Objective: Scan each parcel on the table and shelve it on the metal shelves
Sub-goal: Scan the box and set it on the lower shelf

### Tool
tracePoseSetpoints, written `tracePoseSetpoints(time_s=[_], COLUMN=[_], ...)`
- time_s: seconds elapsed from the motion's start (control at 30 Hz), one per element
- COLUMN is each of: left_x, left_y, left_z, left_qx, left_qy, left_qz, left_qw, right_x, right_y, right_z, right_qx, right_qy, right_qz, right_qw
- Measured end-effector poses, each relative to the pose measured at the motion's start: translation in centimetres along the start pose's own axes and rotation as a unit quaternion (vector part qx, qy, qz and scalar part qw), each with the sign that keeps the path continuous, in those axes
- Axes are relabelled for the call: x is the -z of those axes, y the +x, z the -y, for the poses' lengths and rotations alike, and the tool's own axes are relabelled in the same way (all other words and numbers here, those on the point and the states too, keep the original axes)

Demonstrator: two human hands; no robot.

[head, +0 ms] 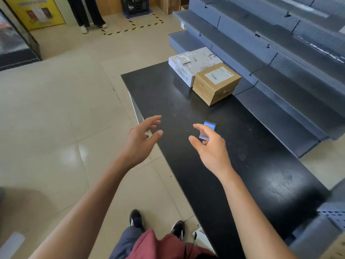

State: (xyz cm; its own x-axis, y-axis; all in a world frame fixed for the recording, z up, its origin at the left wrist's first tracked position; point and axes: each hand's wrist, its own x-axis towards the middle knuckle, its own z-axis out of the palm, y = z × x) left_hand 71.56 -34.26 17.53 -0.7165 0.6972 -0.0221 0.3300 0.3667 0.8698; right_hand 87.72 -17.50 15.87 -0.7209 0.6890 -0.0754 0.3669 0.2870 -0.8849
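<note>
— Where are the parcels, and which way do they run?

— Head view: at the far end of the black table (186, 109), on its shelf side. The brown cardboard box (216, 84) lies flat with its label up, its long axis running diagonally from near-left to far-right, one corner pointing toward the camera. Touching it on the far-left side is the white box (183, 71), with a clear plastic mailer (197, 59) lying on top of it. The grey metal shelves (270, 53) rise in steps just beside them.

— And the scanner?

— The handheld scanner (209, 128) lies on the table nearer the person, screen up and lit blue, long axis running away from the camera. Its near end is hidden behind the right hand.

— The hands?

— The left hand (141, 139) hovers over the table's left edge, fingers spread and loosely bent, holding nothing. The right hand (209, 146) is above the scanner, fingers apart, thumb out. Whether the fingertips touch it, I cannot tell.

— Anything else?

— A person's legs (85, 14) stand by yellow-black floor tape (134, 25) at the back.
</note>
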Motion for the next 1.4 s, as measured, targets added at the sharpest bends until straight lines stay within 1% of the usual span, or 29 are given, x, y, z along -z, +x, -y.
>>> tracePoseSetpoints(time_s=[0.27,0.4,0.53,0.7,0.83,0.93,1.13,1.3,1.4], left_x=[2.1,3.3,3.3,1.6,-1.6,-4.3,-8.4,-11.1,-13.1], left_y=[10.4,15.7,20.4,25.2,28.6,30.8,34.0,35.4,35.1], left_z=[4.0,6.0,6.2,5.6,5.3,4.8,3.0,3.2,3.6], left_qx=[-0.010,-0.013,-0.032,-0.069,-0.088,-0.100,-0.101,-0.098,-0.086], left_qy=[-0.009,-0.006,-0.012,-0.008,0.008,0.024,0.054,0.078,0.095], left_qz=[0.047,0.108,0.175,0.236,0.293,0.324,0.371,0.402,0.428], left_qw=[0.999,0.994,0.984,0.969,0.952,0.940,0.922,0.907,0.894], right_x=[-4.0,-5.8,-6.6,-6.3,-5.3,-4.5,-3.2,-3.8,-4.8], right_y=[7.4,10.9,13.3,14.5,15.3,15.9,17.7,19.0,19.4], right_z=[0.2,1.6,2.1,0.9,-1.5,-3.9,-7.8,-11.7,-13.9], right_qx=[-0.058,-0.089,-0.125,-0.177,-0.224,-0.257,-0.326,-0.364,-0.391], right_qy=[-0.017,-0.013,-0.017,-0.017,-0.017,-0.006,-0.008,-0.030,-0.077], right_qz=[-0.024,-0.053,-0.111,-0.168,-0.220,-0.243,-0.230,-0.227,-0.206], right_qw=[0.998,0.995,0.986,0.970,0.949,0.935,0.917,0.903,0.894])
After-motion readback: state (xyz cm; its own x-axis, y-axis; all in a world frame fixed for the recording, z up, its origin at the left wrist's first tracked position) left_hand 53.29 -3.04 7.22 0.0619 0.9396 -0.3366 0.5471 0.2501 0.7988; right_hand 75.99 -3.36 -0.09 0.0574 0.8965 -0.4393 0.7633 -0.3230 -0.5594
